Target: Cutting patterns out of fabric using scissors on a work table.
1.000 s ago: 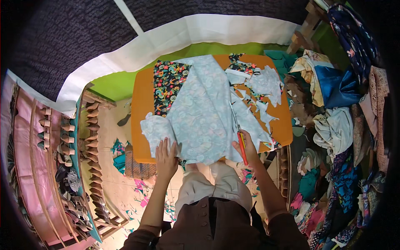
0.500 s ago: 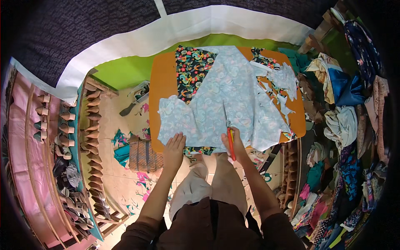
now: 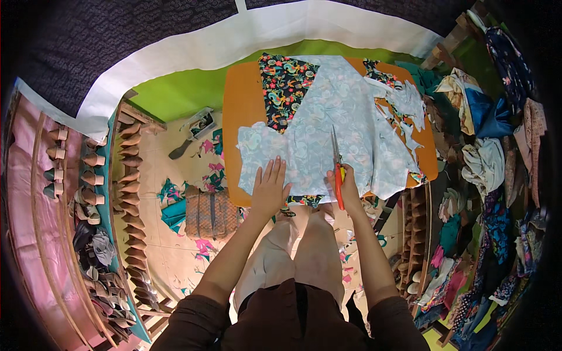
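One wide piece of cloth [image 3: 342,111], with its pale back side up, is spread in front of both hands. Its near edge comes to the left wrist, and beyond the left fingers a dark flowered cloth [image 3: 287,88] shows its printed face. The left hand [image 3: 271,188] is flat and open, palm down, with fingers long and thumb a little apart; it rests on the cloth and grasps nothing. The right hand [image 3: 349,186] is curled around the red handles of the scissors [image 3: 338,165], whose blades point away from the person, over the cloth. The blades look almost together; I cannot tell if they touch the cloth.

For smoothing and cutting well, I think the left palm should press lightly, without pulling the cloth sideways, and the scissor tips should stay clear of the top layer until the folds lie flat.

Around the cloth is the orange table [image 3: 243,99]. Ahead and to the right of the right hand are ragged scraps [image 3: 407,102]. Farther left of the left hand stand rows of shoes [image 3: 132,219]; well to the right of the right hand, clothes [image 3: 483,167] are piled.
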`<state>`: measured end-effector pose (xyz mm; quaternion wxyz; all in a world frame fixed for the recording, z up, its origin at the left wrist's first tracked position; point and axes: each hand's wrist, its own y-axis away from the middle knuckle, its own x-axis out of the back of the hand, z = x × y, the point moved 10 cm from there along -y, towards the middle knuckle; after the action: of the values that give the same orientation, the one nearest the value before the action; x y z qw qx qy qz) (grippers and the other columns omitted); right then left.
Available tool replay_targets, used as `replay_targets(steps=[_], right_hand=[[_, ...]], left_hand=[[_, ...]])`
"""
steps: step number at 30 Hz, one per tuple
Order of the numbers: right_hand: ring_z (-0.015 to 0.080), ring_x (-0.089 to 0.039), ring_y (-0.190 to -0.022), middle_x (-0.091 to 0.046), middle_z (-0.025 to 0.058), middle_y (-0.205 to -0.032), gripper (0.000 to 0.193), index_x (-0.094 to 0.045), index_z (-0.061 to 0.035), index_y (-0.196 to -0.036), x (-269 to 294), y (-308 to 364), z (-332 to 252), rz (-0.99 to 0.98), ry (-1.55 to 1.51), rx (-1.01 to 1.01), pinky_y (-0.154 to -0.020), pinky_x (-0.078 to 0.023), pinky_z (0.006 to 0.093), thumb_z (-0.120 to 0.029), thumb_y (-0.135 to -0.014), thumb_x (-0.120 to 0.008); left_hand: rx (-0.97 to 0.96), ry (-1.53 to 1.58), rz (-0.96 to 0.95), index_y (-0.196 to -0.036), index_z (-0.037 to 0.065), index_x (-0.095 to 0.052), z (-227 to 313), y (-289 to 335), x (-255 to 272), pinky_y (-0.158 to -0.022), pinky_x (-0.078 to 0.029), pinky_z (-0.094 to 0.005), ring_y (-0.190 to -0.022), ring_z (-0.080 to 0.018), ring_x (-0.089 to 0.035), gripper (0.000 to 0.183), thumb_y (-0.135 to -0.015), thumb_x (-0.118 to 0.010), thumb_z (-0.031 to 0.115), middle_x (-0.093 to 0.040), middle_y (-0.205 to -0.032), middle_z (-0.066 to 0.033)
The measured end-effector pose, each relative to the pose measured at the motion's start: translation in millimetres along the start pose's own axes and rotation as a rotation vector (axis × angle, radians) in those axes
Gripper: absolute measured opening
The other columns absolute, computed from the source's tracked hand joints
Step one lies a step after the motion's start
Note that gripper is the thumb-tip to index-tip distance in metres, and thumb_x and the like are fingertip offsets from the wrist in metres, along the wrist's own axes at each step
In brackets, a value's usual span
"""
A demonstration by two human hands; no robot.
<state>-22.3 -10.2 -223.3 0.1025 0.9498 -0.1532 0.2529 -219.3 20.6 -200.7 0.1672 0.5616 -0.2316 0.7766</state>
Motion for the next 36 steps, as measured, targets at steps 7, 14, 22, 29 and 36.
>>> replay_targets(steps=[7,14,22,29,36], right_hand=[[0.0219,-0.051,-0.079,-0.051,0.0150,-0.090,0.060,-0.036,0.0026,-0.113,3.0,-0.6,2.5,0.065,0.085,0.002,-0.071,-0.042,0.0295,-0.042,-0.080,-0.058],[0.0252,-0.053,-0.083,-0.052,0.0175,-0.092,0.062,-0.035,0.0037,-0.114,-2.3,1.8,14.4,-0.074,-0.104,-0.149,-0.074,-0.043,0.0317,-0.041,-0.079,-0.059],[0.0108,-0.040,-0.061,-0.039,0.0020,-0.071,0.041,-0.036,-0.0013,-0.113,19.1,1.1,30.6,-0.199,-0.545,-0.198,-0.061,-0.040,0.0241,-0.037,-0.092,-0.035],[0.0116,-0.043,-0.064,-0.042,0.0027,-0.073,0.047,-0.040,-0.0064,-0.108,39.8,24.1,48.8,-0.385,-0.786,-0.270,-0.062,-0.040,0.0253,-0.048,-0.090,-0.030],[0.0109,-0.043,-0.064,-0.043,0.0017,-0.073,0.045,-0.042,-0.0067,-0.098,85.4,21.5,63.4,-0.634,-0.724,-0.272,-0.062,-0.041,0.0245,-0.050,-0.089,-0.031]], left_hand=[[0.166,-0.079,-0.019,-0.129,0.002,-0.034,-9.1,14.0,-8.0,-0.100,-0.020,-0.0481,-0.125,-0.0261,-0.028,0.060,-0.083,-0.045,0.039,-0.026,-0.138,-0.0131],[0.325,-0.080,-0.042,-0.128,-0.004,-0.030,-6.5,34.4,-6.4,-0.099,-0.019,-0.0519,-0.126,-0.0314,-0.025,0.066,-0.081,-0.047,0.039,-0.024,-0.136,-0.0211],[-0.017,0.225,0.043,-0.121,0.002,-0.042,58.5,5.7,4.9,-0.092,-0.030,-0.0482,-0.116,-0.0378,-0.036,0.054,-0.071,-0.058,0.015,-0.034,-0.128,-0.0254],[-0.124,0.256,0.030,-0.112,0.008,-0.050,121.0,0.6,-17.2,-0.080,-0.039,-0.0381,-0.098,-0.0266,-0.048,0.043,-0.070,-0.057,0.010,-0.048,-0.112,-0.0101],[-0.112,0.198,0.007,-0.108,0.010,-0.052,159.7,-21.7,-44.9,-0.079,-0.040,-0.0370,-0.097,-0.0245,-0.048,0.042,-0.067,-0.061,0.016,-0.048,-0.110,-0.0083]])
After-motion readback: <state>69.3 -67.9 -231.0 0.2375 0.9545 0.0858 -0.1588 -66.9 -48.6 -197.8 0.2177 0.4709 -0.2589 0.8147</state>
